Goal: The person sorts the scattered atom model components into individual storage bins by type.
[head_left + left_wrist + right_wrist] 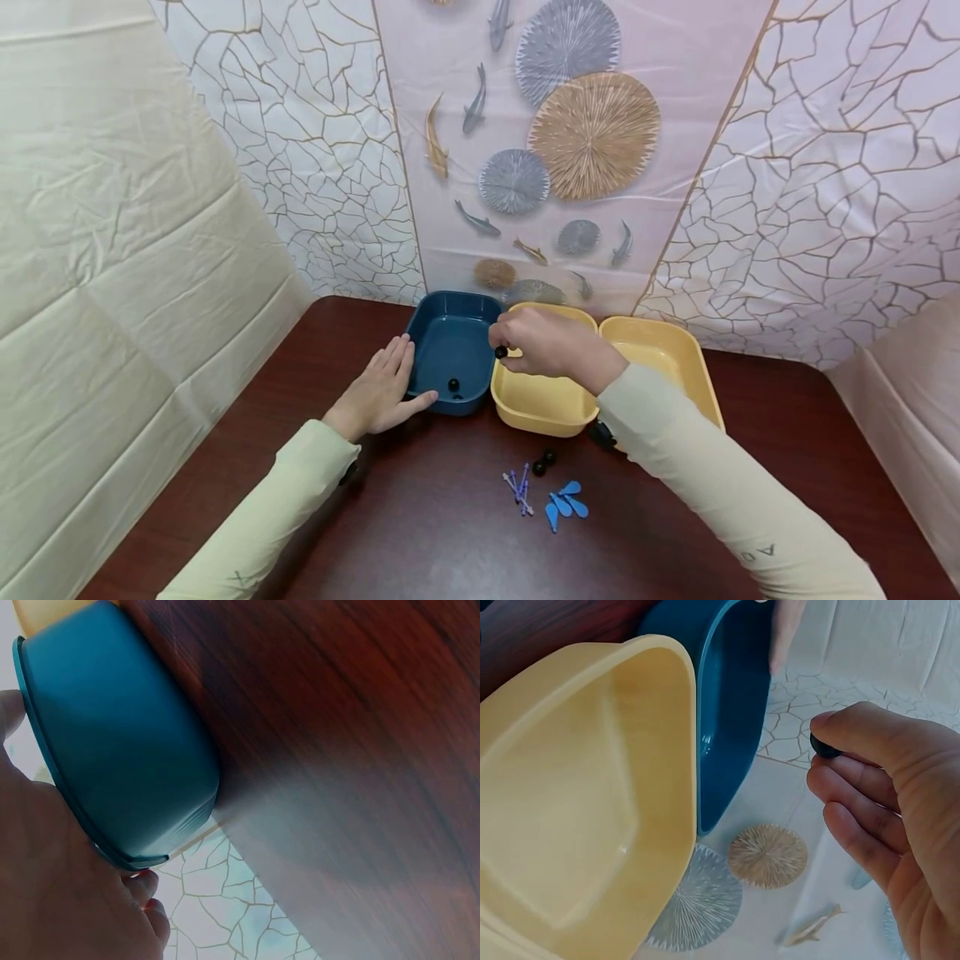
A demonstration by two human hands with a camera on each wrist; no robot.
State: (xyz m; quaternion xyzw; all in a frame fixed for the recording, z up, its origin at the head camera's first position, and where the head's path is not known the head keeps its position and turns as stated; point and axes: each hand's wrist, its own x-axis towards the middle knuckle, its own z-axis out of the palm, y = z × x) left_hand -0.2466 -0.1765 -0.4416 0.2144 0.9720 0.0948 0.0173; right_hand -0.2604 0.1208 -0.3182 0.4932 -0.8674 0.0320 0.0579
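My right hand [551, 343] pinches a small black ball [501, 352] between thumb and fingers. It is above the wall where the blue tub [450, 342] and the middle yellow tub [543, 400] meet. In the right wrist view the ball [825, 747] shows at the tip of the thumb. My left hand [381, 387] lies against the blue tub's left side, its fingers straight along the rim and the thumb over the front corner. Inside the blue tub, near its front wall, sits another black ball [453, 384].
A second yellow tub [693, 367] stands at the right, partly behind my right forearm. In front of the tubs lie two black balls [539, 467], several thin purple and white sticks [520, 490] and several blue drop-shaped pieces [567, 505]. A patterned cloth [345, 167] hangs behind the table.
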